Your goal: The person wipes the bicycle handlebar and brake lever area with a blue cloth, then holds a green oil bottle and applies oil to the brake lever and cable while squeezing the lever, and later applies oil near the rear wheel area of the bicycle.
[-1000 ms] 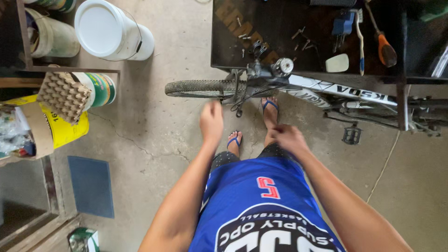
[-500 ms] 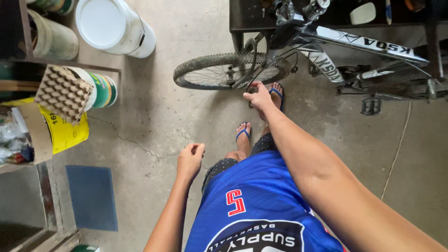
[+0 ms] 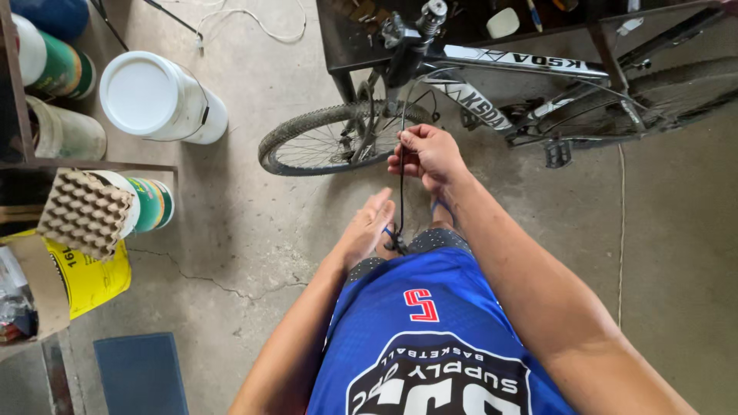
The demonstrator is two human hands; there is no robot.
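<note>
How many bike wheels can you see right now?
2. The front wheel stands on the concrete floor just beyond the right hand, which grips a black cable. The rear wheel is at upper right, partly cut off by the frame edge.

Single head-worn view, looking steeply down past torso; right hand [image 3: 427, 156] near, centre frame; bicycle [image 3: 492, 84] just beyond grip.

So the bicycle [image 3: 500, 84] is parked right up against the workbench [image 3: 361, 38] at the far side, front wheel [image 3: 330, 138] sticking out left. Right hand [image 3: 427, 154] sits just in front of that wheel on a cable [image 3: 400, 192] that drops to beside the left hand [image 3: 365, 227]. Lidded bucket [image 3: 157, 96] stands well off left, egg tray [image 3: 81, 211] nearer, on top of a can [image 3: 150, 204].
</note>
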